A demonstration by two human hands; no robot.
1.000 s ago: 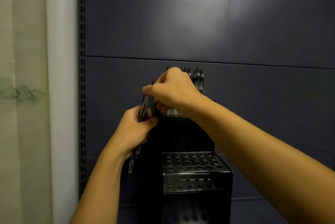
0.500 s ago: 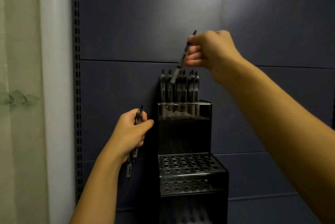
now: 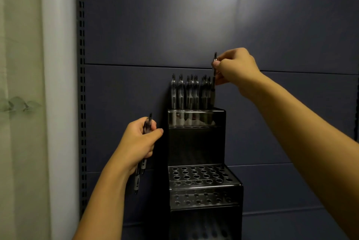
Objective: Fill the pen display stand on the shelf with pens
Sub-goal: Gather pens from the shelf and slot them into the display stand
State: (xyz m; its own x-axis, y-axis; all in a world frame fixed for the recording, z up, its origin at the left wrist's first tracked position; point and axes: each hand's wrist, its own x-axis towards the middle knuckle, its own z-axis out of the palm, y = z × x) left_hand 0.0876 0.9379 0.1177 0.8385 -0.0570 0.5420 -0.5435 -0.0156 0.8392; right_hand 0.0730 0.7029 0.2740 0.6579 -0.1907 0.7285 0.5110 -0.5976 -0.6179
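The right hand (image 3: 236, 68) pinches a pen (image 3: 213, 84) over the stand's (image 3: 196, 142) top-right corner, the left hand (image 3: 138, 142) clutches spare pens (image 3: 140, 173); a tilted entry could miss its hole and jostle neighbours.

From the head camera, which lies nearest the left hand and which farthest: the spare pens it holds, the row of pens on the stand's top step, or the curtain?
1. Spare pens: gripped in the left hand itself, poking out above and below it.
2. Row of pens: up and to the right, standing on the stand's top step.
3. Curtain: far left edge.
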